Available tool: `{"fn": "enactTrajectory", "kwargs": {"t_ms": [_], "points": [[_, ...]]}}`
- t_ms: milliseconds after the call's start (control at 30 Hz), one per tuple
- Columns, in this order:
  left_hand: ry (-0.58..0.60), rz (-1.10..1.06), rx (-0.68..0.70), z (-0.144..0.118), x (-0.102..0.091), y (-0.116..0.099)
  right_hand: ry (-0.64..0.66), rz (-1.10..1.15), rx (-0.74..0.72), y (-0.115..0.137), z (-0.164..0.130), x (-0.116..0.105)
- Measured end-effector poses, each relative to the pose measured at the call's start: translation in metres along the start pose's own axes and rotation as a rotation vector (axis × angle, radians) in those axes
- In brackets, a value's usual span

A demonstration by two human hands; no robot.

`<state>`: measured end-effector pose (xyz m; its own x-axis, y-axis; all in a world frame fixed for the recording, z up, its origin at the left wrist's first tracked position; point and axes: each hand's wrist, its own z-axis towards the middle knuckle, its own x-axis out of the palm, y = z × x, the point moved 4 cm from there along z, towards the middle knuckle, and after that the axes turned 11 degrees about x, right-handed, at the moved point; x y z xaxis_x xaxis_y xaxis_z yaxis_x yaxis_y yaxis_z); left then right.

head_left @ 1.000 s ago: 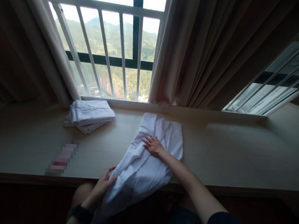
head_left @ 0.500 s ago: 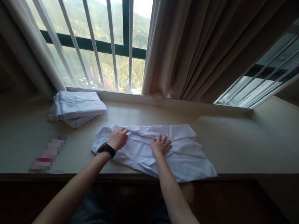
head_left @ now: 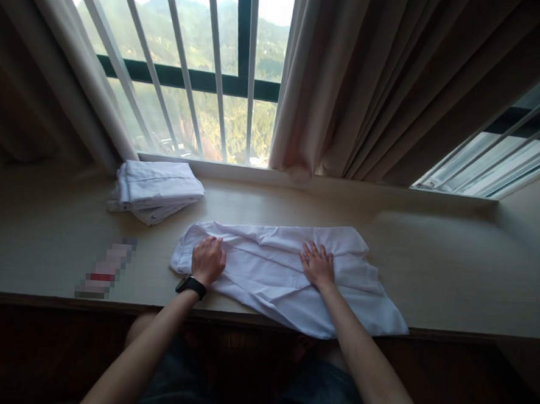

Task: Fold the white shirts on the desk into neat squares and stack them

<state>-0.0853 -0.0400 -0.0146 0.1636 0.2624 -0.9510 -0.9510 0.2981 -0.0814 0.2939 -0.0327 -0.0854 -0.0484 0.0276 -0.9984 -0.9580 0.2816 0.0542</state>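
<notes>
Left hand: the left hand (head_left: 208,260), wearing a dark watch (head_left: 191,285) at the wrist, is resting palm down near the 9 o'clock end of the white garment (head_left: 275,272); its fingers (head_left: 212,245) are lying loosely curled on the cloth, gripping nothing.
Right hand: the right hand (head_left: 317,267) is pressing flat on the garment toward its 3 o'clock half, with the fingers (head_left: 313,250) spread and released, pointing to 12 o'clock.
White garment: it is lying stretched out sideways near the front edge of the bench (head_left: 453,268), running from 9 o'clock to 3 o'clock, creased along its length; its corner at 4 o'clock is reaching the bench edge.
Blurred item: a small pixelated object (head_left: 105,268) is lying on the bench at 9 o'clock of the left hand, apart from the garment.
Folded stack: a pile of folded white cloth (head_left: 156,190) is sitting at 11 o'clock of the garment, near the window sill, not touching it.
Window: white bars (head_left: 182,56) are standing behind the stack, with green hills beyond.
Curtain: a beige curtain (head_left: 373,80) is hanging at 12 o'clock, its hem meeting the sill.
</notes>
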Motion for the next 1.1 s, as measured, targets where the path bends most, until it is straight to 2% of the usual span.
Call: {"fn": "enactTrajectory", "kwargs": {"t_ms": [67, 133, 233, 300, 467, 567, 667, 733, 767, 833, 867, 933, 967, 1033, 1100], "points": [[-0.002, 0.031, 0.101, 0.023, -0.003, 0.012, -0.009, -0.005, -0.002, 0.0, 0.001, 0.003], [0.102, 0.051, 0.175, 0.042, 0.004, 0.029, -0.004, -0.005, -0.004, 0.001, 0.001, 0.003], [0.31, 0.043, 0.086, 0.056, 0.028, 0.06, -0.012, 0.019, 0.022, 0.001, 0.001, -0.001], [0.35, 0.038, 0.005, 0.056, 0.041, 0.074, -0.047, 0.045, 0.101, -0.002, 0.0, -0.004], [0.289, 0.077, -0.131, 0.053, 0.052, 0.08, -0.13, 0.101, 0.355, -0.009, 0.0, -0.008], [0.329, 0.08, -0.147, 0.058, 0.046, 0.078, -0.099, 0.15, 0.376, -0.01, 0.006, -0.011], [0.341, 0.092, -0.248, 0.061, 0.027, 0.076, -0.07, 0.273, 0.354, -0.026, 0.009, -0.021], [0.251, 0.097, -0.257, 0.054, 0.006, 0.067, -0.069, 0.38, 0.308, -0.053, -0.001, -0.03], [0.188, 0.077, -0.202, 0.047, -0.006, 0.057, -0.077, 0.413, 0.271, -0.07, -0.011, -0.034], [0.101, -0.022, 0.042, 0.022, -0.025, 0.027, -0.118, 0.378, 0.172, -0.109, -0.043, -0.039], [0.103, -0.098, 0.188, 0.006, -0.03, 0.008, -0.134, 0.309, 0.109, -0.128, -0.064, -0.039], [0.192, -0.212, 0.479, -0.032, -0.032, -0.031, -0.13, 0.127, 0.047, -0.161, -0.106, -0.034], [0.229, -0.239, 0.561, -0.049, -0.03, -0.047, -0.113, 0.041, 0.037, -0.173, -0.125, -0.03], [0.284, -0.256, 0.626, -0.075, -0.021, -0.07, -0.083, -0.086, 0.057, -0.19, -0.154, -0.021], [0.285, -0.244, 0.582, -0.087, -0.012, -0.082, -0.086, -0.145, 0.107, -0.196, -0.169, -0.015]]}}
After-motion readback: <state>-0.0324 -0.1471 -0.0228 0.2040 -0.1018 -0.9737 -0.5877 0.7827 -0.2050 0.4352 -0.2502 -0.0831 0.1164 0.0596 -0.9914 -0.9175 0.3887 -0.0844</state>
